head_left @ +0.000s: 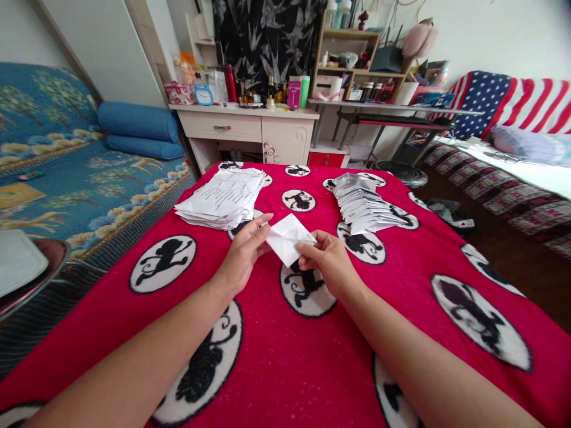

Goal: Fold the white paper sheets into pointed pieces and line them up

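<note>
Right now both hands meet over the middle of the red blanket, pinching a small folded sheet of paper between them. Her left hand grips its near-left edge with thumb and fingers, and the right hand closes on the right corner, so the paper sits just above the cloth, tilted. Beyond the left hand lies a loose stack of flat printed sheets. Beyond the right hand, a fanned pile of folded papers rests on the blanket, well apart from the stack.
</note>
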`<state>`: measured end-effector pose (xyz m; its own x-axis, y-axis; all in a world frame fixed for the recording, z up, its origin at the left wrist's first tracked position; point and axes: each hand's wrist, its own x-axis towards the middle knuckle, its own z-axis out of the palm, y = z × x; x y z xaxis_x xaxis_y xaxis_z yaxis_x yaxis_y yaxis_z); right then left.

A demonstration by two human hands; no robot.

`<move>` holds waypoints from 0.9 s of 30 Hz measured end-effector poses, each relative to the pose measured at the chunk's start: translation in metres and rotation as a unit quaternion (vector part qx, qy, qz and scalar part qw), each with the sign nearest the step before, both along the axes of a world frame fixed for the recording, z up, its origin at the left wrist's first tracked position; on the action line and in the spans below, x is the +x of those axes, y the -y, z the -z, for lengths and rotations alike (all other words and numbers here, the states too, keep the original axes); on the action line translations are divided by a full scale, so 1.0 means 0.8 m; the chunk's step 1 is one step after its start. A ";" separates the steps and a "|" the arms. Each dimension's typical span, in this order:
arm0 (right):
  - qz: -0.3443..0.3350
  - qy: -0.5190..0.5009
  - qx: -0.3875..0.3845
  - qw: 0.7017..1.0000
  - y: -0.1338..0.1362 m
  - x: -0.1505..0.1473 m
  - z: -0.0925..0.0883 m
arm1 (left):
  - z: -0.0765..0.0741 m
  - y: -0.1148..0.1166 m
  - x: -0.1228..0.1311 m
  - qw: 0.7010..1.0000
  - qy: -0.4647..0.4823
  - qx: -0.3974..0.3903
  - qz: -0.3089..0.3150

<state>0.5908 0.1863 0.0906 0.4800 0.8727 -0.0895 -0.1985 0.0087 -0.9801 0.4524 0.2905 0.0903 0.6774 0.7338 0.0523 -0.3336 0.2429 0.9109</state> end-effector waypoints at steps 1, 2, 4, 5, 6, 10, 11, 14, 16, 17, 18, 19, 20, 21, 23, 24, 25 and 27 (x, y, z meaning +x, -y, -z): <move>0.006 -0.028 0.001 1.000 0.000 -0.004 -0.001 | 0.001 0.001 0.001 1.000 0.009 -0.007 -0.003; 0.009 -0.053 0.004 0.999 0.001 -0.008 -0.002 | 0.002 0.003 0.002 1.000 0.011 -0.009 -0.005; 0.006 -0.081 0.004 0.997 0.002 -0.016 -0.004 | 0.004 0.004 0.003 1.000 0.001 0.001 -0.017; 0.000 -0.083 -0.002 0.997 0.003 -0.018 -0.004 | 0.006 0.004 0.003 1.000 -0.007 0.009 -0.026; -0.011 -0.076 -0.012 0.997 0.004 -0.020 -0.005 | 0.008 0.003 0.003 0.999 -0.017 0.020 -0.034; -0.015 0.043 -0.023 0.999 0.003 -0.015 -0.004 | 0.011 -0.002 0.003 0.994 -0.056 0.090 -0.022; 0.000 0.070 -0.009 0.998 0.002 -0.012 -0.003 | 0.012 -0.003 0.003 0.992 -0.064 0.106 -0.007; 0.021 0.069 0.018 0.997 0.000 -0.004 0.002 | 0.014 -0.002 0.004 0.986 -0.084 0.145 0.024; 0.022 0.032 0.010 0.999 -0.001 -0.001 0.005 | 0.016 -0.001 0.004 0.980 -0.101 0.174 0.001; 0.024 0.017 0.006 1.000 -0.001 0.000 0.007 | 0.017 -0.001 0.003 0.975 -0.113 0.192 -0.025; 0.029 0.008 0.007 1.000 -0.002 0.000 0.007 | 0.018 -0.001 0.003 0.967 -0.126 0.212 -0.056; 0.035 0.004 0.012 0.999 -0.002 0.000 0.008 | 0.018 -0.001 0.002 0.958 -0.140 0.233 -0.089; 0.041 0.004 0.019 0.999 -0.002 -0.001 0.008 | 0.019 -0.002 0.002 0.947 -0.154 0.254 -0.118; 0.044 0.007 0.027 0.999 -0.002 -0.001 0.009 | 0.020 -0.002 0.002 0.937 -0.167 0.272 -0.141; 0.041 0.014 0.042 0.998 -0.001 -0.002 0.009 | 0.020 -0.002 0.001 0.927 -0.184 0.286 -0.156; 0.037 0.016 0.047 0.998 -0.001 -0.002 0.009 | 0.020 -0.002 0.002 0.929 -0.188 0.281 -0.151; 0.030 0.017 0.050 0.998 0.000 -0.003 0.009 | 0.020 -0.002 0.002 0.935 -0.187 0.267 -0.141; 0.016 0.018 0.051 0.998 0.000 -0.003 0.009 | 0.020 -0.001 0.003 0.952 -0.173 0.221 -0.120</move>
<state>0.5887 0.1860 0.0837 0.5093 0.8604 0.0165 -0.1611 0.1141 -0.9803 0.4550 0.2909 0.0743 0.5251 0.8280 0.1967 0.0065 -0.2351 0.9720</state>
